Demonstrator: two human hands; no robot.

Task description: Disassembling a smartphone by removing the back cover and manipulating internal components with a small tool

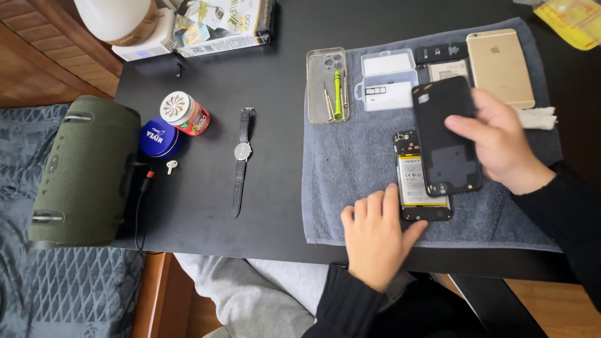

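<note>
The right hand [504, 147] holds a black phone back cover [446, 134] by its right edge, fingers closed around that edge with the thumb on the inner face, so the cover hangs tilted just above the grey towel [350, 156]. The cover overlaps the right part of an opened phone [418, 181] that lies flat on the towel with its yellow-labelled battery showing. The left hand [375, 235] rests at the near left corner of that phone, fingers curled and pressing on the towel and the phone's edge, thumb by its near end; it grips nothing.

Farther on the towel lie a gold phone [501, 66] face down at the far right, a dark battery [441, 52] and a small clear plastic box [388, 78] left of it, and a clear phone case [325, 81] holding a green screwdriver [337, 94] and thin metal tools. A white cloth [537, 117] lies just right of the right hand.

On the black table [263, 206], well left of the towel, lie a wristwatch [241, 156], a red-sided tin [184, 112], a blue round tin [159, 138] and a small white earbud [171, 166]. An olive cylindrical speaker [84, 169] lies at the far left edge.
</note>
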